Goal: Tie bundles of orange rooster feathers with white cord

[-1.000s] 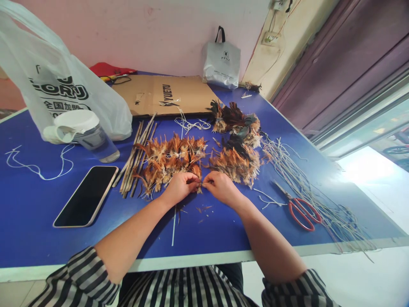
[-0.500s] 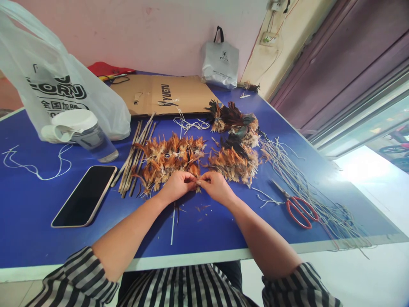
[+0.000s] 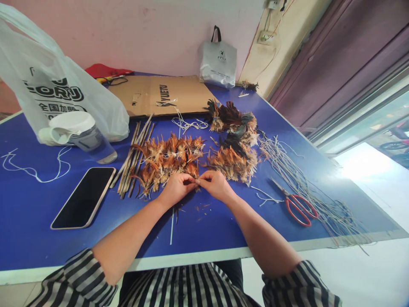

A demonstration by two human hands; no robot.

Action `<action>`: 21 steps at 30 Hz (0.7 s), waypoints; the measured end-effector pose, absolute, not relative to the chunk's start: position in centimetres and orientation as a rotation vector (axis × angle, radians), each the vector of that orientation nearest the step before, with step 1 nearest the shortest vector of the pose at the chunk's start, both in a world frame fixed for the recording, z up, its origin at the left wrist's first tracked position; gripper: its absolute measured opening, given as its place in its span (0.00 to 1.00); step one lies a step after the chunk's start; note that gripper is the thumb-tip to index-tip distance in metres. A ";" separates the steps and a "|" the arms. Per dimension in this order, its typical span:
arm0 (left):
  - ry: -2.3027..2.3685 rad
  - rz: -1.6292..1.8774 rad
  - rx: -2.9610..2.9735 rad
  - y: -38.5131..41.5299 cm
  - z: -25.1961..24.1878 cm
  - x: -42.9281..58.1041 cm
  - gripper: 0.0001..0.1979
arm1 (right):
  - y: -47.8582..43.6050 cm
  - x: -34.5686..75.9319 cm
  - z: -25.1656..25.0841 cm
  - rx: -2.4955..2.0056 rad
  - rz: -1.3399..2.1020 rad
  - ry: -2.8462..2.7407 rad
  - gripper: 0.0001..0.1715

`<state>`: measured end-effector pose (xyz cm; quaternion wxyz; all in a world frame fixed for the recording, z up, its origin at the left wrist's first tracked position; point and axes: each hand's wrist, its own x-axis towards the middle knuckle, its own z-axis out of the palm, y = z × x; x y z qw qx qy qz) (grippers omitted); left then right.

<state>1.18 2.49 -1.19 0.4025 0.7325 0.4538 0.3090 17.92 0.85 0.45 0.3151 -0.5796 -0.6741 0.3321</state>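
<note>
My left hand (image 3: pixel 177 187) and my right hand (image 3: pixel 214 184) meet fingertip to fingertip, both pinched closed, at the near right corner of rows of orange-brown feathers (image 3: pixel 169 160). What the fingers pinch is too small and covered to name; a bit of feather shows just below them. White string (image 3: pixel 179 153) runs across the feather rows. To the right of my right hand lies a second cluster of brown feathers (image 3: pixel 234 162), with dark-tipped feather bunches (image 3: pixel 230 115) behind it. A white strip (image 3: pixel 171 228) lies on the table nearer to me.
Thin sticks (image 3: pixel 131 164), a phone (image 3: pixel 83 198), a clear bottle (image 3: pixel 96 143) and a plastic bag (image 3: pixel 108 115) are on the left. Red-handled scissors (image 3: pixel 298 207) lie beside long cords (image 3: pixel 300 179) on the right. Flattened cardboard (image 3: pixel 143 91) and a silver bag (image 3: pixel 218 64) stand behind.
The whole view has shifted very slightly. Both hands keep their pinch at the same spot by the feathers, with hardly any movement.
</note>
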 end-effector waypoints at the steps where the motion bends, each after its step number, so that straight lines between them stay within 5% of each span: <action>1: 1.122 0.790 1.851 2.5 -1.3 1.1 0.12 | 1.0 18.1 0.5 -1.498 0.904 -1.773 0.12; 21: 1.102 0.731 1.746 2.8 -1.1 0.7 0.12 | 0.9 18.6 0.4 -1.362 0.685 -2.018 0.09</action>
